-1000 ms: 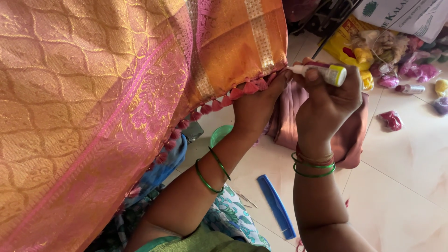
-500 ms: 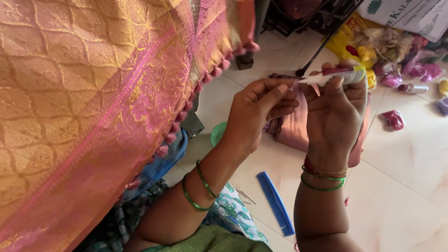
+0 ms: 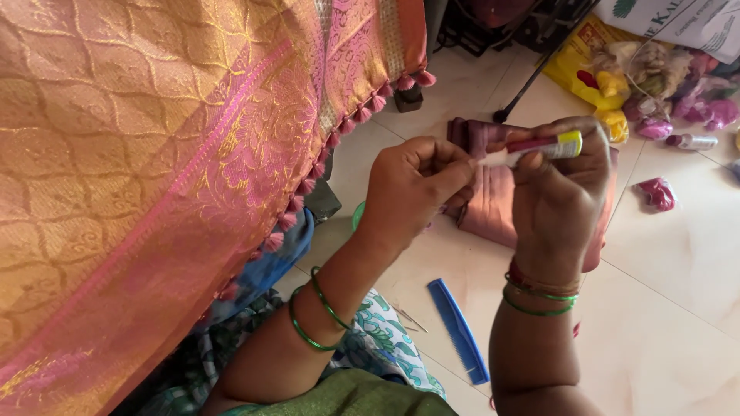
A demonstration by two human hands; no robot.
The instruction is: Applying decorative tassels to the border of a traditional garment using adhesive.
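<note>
My right hand (image 3: 559,192) grips a small glue tube (image 3: 539,146) with a yellow-green end, its nozzle pointing left. My left hand (image 3: 412,189) has its fingertips pinched together at the nozzle tip; what they pinch is too small to see. An orange and pink silk saree (image 3: 154,169) with a row of pink tassels (image 3: 339,131) along its edge hangs at the left, apart from both hands. Both wrists wear green bangles.
A folded mauve cloth (image 3: 493,204) lies on the tiled floor under the hands. A blue comb (image 3: 459,331) lies nearer to me. Bundles of pink and yellow thread and packets (image 3: 655,85) are heaped at the top right. A patterned cloth covers my lap.
The saree edge has slipped out of my left hand and swung away to the left. Both hands have drawn together over the mauve cloth, the left fingertips now at the tube's nozzle.
</note>
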